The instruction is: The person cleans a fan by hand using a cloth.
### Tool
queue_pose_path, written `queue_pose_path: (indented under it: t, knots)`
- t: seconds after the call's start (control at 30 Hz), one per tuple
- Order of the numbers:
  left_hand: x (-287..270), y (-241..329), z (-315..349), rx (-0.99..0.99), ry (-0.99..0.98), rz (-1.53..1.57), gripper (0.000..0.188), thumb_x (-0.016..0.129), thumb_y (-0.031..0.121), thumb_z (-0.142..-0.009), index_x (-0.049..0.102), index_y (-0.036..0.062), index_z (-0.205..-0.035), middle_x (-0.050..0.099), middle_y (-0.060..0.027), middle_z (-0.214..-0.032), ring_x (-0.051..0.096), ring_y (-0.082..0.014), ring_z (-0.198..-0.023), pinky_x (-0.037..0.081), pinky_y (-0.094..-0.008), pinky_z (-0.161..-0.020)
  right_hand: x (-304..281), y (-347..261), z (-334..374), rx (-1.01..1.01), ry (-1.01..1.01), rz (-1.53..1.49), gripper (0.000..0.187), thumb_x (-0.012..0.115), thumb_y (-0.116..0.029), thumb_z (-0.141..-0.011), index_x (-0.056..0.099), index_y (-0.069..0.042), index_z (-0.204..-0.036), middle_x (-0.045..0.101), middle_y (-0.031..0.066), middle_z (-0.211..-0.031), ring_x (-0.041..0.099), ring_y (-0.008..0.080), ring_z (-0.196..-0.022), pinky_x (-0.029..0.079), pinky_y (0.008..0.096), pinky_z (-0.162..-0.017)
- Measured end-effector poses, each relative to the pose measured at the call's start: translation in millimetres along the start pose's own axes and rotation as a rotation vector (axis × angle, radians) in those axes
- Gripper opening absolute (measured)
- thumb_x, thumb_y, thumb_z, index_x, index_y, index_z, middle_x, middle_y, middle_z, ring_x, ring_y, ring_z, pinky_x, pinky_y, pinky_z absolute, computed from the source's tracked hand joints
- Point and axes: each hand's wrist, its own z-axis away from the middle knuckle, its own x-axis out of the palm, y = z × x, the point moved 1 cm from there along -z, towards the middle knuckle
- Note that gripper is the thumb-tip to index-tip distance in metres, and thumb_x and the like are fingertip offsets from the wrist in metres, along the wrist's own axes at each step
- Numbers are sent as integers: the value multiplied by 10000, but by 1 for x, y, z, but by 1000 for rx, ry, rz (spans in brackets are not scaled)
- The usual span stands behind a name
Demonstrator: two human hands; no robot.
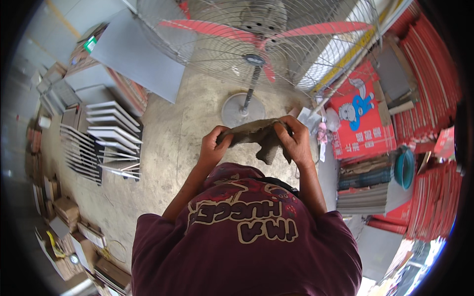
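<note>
A grey-brown, dirty-looking cloth rag (253,133) is stretched between my two hands in front of my waist. One end is pinched between the thumb and fingers of my left hand (215,144). At the other end, my right hand (296,142) is closed on the fabric, thumb on top. The rag sags in the middle, and a loose flap hangs down beside my right hand. Part of each hand's fingers is hidden behind the cloth.
Ahead stands a large pedestal fan (254,60) with red blades and a round base (232,111). White panels (116,133) stand in a rack to the left. Red cardboard stacks (430,74) and a teal basin (404,169) are on the right. Boxes (66,209) line the lower left.
</note>
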Motion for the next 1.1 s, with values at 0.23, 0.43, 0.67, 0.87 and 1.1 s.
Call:
queue_pose_path:
  t: [0.23, 0.43, 0.67, 0.87, 1.1]
  knots:
    - [-10, -3, 16, -102, 61, -40, 170, 643, 112, -823, 601, -10, -934, 628, -66, -744, 564, -87, -698, 465, -254, -646, 13, 11, -6, 62, -27, 57, 188, 642, -172, -810, 631, 2, -880, 617, 109, -722, 560, 167, -607, 452, 288, -588]
    - [-19, 0, 38, -266, 98, -77, 173, 643, 102, -815, 601, -2, -948, 646, -99, -761, 602, -119, -710, 480, -275, -650, 34, 22, -11, 97, -127, -13, 183, 644, -177, -811, 632, -8, -881, 606, 87, -706, 539, 134, -611, 451, 272, -593]
    - [-28, -31, 69, -309, 145, -76, 176, 612, 69, -824, 576, 8, -985, 630, -91, -769, 589, -122, -695, 461, -262, -622, 63, 21, -16, 87, -247, -13, 185, 640, -177, -818, 629, -3, -880, 592, 66, -688, 520, 112, -607, 440, 267, -579]
    - [-42, -40, 63, -263, 160, -96, 175, 614, 65, -806, 586, 15, -971, 647, -114, -764, 622, -156, -700, 473, -284, -631, 80, 21, -23, 163, -255, -41, 178, 631, -169, -819, 631, -5, -888, 587, 50, -668, 511, 95, -596, 437, 258, -573]
    - [-84, -42, 44, -314, 170, -51, 177, 614, 76, -813, 593, 9, -975, 645, -104, -764, 616, -137, -701, 475, -274, -645, 116, 18, -39, 165, -220, 15, 179, 617, -171, -827, 632, -10, -902, 600, 61, -680, 523, 100, -602, 443, 263, -584]
